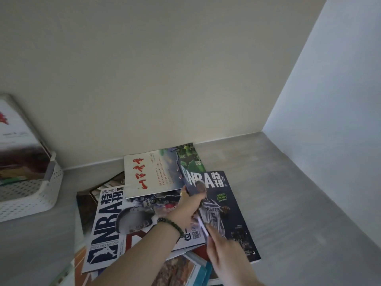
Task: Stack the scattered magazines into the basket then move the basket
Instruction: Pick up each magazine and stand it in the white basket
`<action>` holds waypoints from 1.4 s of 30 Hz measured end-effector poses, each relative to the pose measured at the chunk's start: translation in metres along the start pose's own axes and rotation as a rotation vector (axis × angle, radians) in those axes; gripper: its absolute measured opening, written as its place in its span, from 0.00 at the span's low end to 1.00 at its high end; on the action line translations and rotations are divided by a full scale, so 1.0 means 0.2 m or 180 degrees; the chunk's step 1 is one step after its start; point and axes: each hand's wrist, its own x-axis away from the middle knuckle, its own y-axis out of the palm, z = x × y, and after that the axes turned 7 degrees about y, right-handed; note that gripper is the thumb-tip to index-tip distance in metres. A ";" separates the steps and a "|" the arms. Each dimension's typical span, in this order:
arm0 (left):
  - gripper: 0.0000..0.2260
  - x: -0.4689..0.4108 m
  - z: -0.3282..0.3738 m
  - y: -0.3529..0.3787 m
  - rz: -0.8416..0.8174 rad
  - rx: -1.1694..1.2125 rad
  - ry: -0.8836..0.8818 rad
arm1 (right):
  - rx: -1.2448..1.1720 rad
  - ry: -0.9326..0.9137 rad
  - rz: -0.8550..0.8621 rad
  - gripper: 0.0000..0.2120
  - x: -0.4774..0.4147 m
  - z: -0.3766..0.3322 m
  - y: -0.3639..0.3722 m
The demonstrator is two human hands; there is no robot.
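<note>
Several magazines lie in a loose pile on the grey surface. A dark NBA magazine (228, 207) with a player in a Wolves jersey sits at the right of the pile, its left edge lifted. My left hand (186, 209) grips that edge near the top, a bead bracelet on the wrist. My right hand (221, 250) holds the same edge lower down. A white NBA magazine (107, 230) lies to the left, and one with red calligraphy (148, 174) behind it. The white perforated basket (28, 195) stands at the far left with magazines (18, 141) in it.
A cream wall runs behind the pile and a pale wall (329, 89) closes the right side, forming a corner. More magazines (181, 271) poke out beneath the pile near the bottom edge. Bare grey surface (299, 193) stretches to the right of the pile.
</note>
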 end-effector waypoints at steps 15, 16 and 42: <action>0.10 0.56 0.39 -0.76 -0.0370 -0.0204 0.2020 | -0.4365 0.1066 0.0072 0.13 -0.39 -0.32 -0.18; 0.10 0.60 0.43 -0.85 -0.0237 -0.0288 0.2131 | -0.4431 0.0863 0.0004 0.12 -0.41 -0.38 -0.19; 0.04 0.55 0.76 -2.82 0.2615 -0.0675 0.2311 | -0.2957 -0.0050 0.0838 0.07 -1.33 -2.23 0.31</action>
